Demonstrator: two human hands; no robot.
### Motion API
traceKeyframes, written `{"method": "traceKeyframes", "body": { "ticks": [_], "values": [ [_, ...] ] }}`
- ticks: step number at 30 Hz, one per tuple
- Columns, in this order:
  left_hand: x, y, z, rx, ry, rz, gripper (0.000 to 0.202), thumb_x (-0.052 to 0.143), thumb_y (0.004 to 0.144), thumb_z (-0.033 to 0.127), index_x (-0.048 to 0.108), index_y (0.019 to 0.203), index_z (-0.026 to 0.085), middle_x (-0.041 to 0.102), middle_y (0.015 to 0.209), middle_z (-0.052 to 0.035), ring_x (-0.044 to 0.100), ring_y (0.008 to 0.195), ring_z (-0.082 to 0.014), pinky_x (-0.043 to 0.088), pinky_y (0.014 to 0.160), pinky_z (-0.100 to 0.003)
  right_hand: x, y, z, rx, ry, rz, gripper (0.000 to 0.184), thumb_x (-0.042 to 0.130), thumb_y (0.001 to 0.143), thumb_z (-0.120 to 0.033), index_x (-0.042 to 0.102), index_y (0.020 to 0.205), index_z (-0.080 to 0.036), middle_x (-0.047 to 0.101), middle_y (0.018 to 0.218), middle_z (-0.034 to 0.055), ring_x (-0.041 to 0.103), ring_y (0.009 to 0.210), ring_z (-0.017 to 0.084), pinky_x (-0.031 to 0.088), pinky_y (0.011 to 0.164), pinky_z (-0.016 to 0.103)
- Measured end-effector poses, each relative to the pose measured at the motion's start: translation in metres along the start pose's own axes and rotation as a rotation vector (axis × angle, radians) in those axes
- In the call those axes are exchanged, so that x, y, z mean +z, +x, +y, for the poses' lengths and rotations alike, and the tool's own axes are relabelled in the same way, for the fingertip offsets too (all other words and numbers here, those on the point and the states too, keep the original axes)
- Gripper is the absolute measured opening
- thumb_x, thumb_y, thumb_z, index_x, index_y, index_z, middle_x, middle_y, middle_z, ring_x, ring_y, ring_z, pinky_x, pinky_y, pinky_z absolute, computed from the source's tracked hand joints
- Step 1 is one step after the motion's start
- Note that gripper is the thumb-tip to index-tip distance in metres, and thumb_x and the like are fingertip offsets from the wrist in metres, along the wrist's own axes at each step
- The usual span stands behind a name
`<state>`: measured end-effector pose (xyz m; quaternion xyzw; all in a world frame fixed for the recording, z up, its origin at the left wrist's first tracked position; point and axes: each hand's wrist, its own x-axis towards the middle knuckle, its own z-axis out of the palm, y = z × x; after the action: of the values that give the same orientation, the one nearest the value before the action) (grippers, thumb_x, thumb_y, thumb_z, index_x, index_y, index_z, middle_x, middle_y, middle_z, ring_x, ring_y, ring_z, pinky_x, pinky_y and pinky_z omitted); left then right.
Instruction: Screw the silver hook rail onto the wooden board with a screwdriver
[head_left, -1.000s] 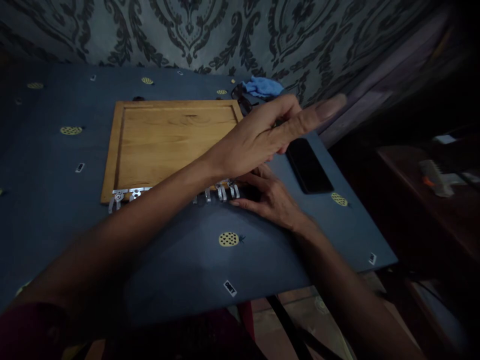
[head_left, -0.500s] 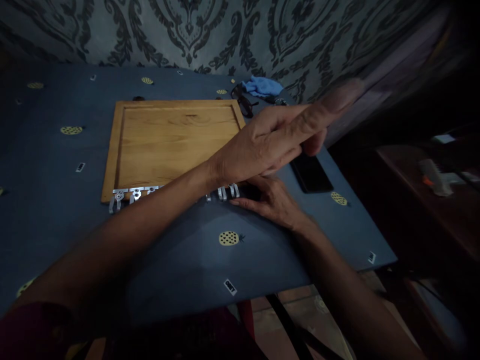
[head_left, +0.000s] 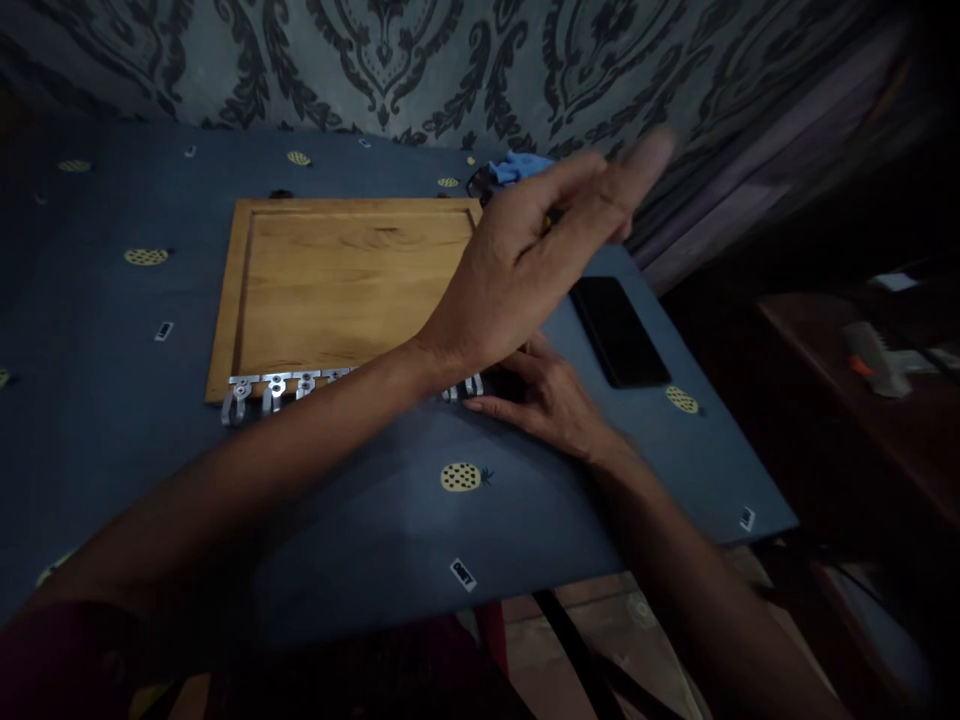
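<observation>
A framed wooden board (head_left: 345,280) lies flat on the table. Along its near edge runs a metal strip with several silver hooks (head_left: 274,388); my left forearm hides the middle of that row. My left hand (head_left: 510,265) is raised across the board's right side, fingers stretched to the upper right, holding nothing that I can see. Under it, my right hand (head_left: 555,400) grips the board's near right corner, thumb in front beside the last hooks. The corner itself is dark and mostly covered by the hands.
A black phone (head_left: 621,332) lies right of my hands. Behind the left hand is a blue cloth (head_left: 517,168), partly hidden. The table (head_left: 360,530) has a blue pineapple-print cover and meets a patterned wall (head_left: 382,70). At far right, a grey tool-like object (head_left: 874,360) rests on a brown surface.
My left hand has swung up and to the left, uncovering more of the phone and covering more of the blue cloth. The right hand stays at the corner.
</observation>
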<state>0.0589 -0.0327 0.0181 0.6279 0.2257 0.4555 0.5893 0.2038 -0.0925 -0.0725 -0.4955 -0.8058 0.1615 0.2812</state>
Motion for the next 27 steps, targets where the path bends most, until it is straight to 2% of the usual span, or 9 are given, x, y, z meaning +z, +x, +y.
{"method": "traceKeyframes", "body": {
  "ticks": [4,10,16,21,24,27],
  "values": [
    [-0.001,0.001,0.001,0.038,-0.069,0.015,0.052,0.043,0.108,0.051,0.043,0.065,0.022,0.028,0.054,0.0051,0.023,0.048,-0.0067,0.02,0.045,-0.025,-0.001,0.0,0.001,0.004,0.005,-0.008,0.057,0.063,0.091,-0.068,0.074,0.121,-0.02,0.068,0.113,0.0125,0.063,0.112,0.032,0.054,0.096,0.05],
    [-0.003,0.004,-0.014,0.02,-0.122,-0.008,0.055,0.05,0.102,0.063,0.046,0.063,0.023,0.028,0.051,0.0061,0.02,0.046,-0.0074,0.021,0.044,-0.028,0.0,-0.001,0.002,0.013,0.001,-0.012,0.057,0.064,0.09,-0.068,0.074,0.12,-0.021,0.068,0.11,0.0116,0.063,0.11,0.031,0.054,0.095,0.048],
    [-0.002,0.002,-0.015,-0.001,-0.182,0.003,0.054,0.057,0.101,0.057,0.047,0.06,0.023,0.029,0.052,0.0058,0.023,0.046,-0.0083,0.024,0.047,-0.028,0.001,-0.001,0.002,-0.009,-0.012,0.001,0.061,0.062,0.091,-0.069,0.074,0.121,-0.018,0.068,0.109,0.0127,0.063,0.109,0.032,0.054,0.094,0.048],
    [-0.002,0.002,-0.017,-0.029,-0.158,-0.005,0.054,0.055,0.101,0.058,0.048,0.061,0.023,0.029,0.052,0.0058,0.023,0.047,-0.0081,0.027,0.048,-0.027,0.0,0.0,0.0,0.002,-0.003,-0.012,0.059,0.061,0.091,-0.069,0.074,0.121,-0.019,0.068,0.11,0.0124,0.063,0.111,0.032,0.054,0.095,0.049],
    [-0.004,0.002,-0.017,-0.039,-0.144,-0.044,0.05,0.051,0.105,0.049,0.049,0.063,0.022,0.03,0.054,0.0056,0.026,0.048,-0.0078,0.031,0.051,-0.025,-0.001,0.0,-0.001,-0.002,-0.004,-0.004,0.058,0.062,0.091,-0.068,0.075,0.119,-0.019,0.068,0.111,0.013,0.063,0.112,0.033,0.054,0.096,0.049],
    [-0.006,0.0,-0.01,-0.062,-0.096,-0.109,0.042,0.054,0.105,0.035,0.05,0.066,0.021,0.038,0.059,0.0042,0.035,0.053,-0.0079,0.035,0.054,-0.023,0.0,0.001,-0.001,-0.011,-0.017,0.006,0.06,0.06,0.091,-0.07,0.075,0.117,-0.019,0.068,0.108,0.013,0.063,0.11,0.033,0.055,0.094,0.049]
  ]
}}
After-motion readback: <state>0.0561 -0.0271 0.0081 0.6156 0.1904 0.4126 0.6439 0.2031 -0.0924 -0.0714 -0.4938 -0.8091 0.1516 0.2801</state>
